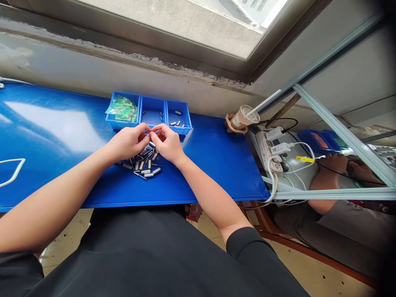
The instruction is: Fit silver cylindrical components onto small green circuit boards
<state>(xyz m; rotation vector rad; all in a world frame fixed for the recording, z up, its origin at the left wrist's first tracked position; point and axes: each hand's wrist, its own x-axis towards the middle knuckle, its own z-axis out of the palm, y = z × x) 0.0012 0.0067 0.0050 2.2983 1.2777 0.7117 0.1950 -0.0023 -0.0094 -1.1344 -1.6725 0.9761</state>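
Note:
My left hand (128, 142) and my right hand (167, 142) meet fingertip to fingertip above a pile of small metal cylinders with thin leads (144, 163) on the blue table (62, 132). Both hands are pinched together on a tiny part between them, too small to name. Just behind the hands stand three joined blue bins (151, 112). The left bin holds green packets (123, 109), the middle one (153, 115) a couple of parts, and the right one (178, 116) several small metal pieces.
A plastic cup with a straw (244, 117) stands past the table's right end. Beside it lie a white power strip with chargers and cables (274, 148). Another person's arm (328, 173) works at the right behind a metal frame (334, 123). A window sill runs along the back.

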